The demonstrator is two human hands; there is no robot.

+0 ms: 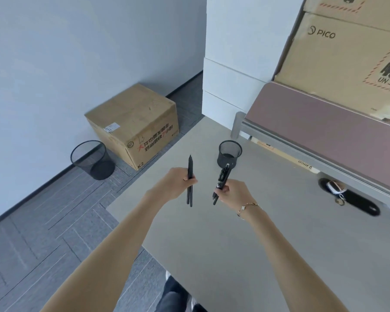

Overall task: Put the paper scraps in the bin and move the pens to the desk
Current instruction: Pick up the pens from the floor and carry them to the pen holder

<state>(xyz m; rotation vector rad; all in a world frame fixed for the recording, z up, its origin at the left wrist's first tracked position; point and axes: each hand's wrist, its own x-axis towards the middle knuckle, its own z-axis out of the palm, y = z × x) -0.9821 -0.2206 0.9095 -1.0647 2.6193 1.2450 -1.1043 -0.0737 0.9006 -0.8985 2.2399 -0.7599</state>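
Head view, left to right: mesh waste bin point(92, 160) on floor, cardboard box point(135, 124) just beside it. Left hand point(175, 182) closed on two black pens point(190, 181) — long axis near upright, above desk point(212, 233). Right hand point(232, 192) closed on bundle of pens point(221, 182), tilted toward mesh pen cup point(229, 154) just beyond. Bare desk surface directly below both hands — nothing obstructing. No paper scraps visible.
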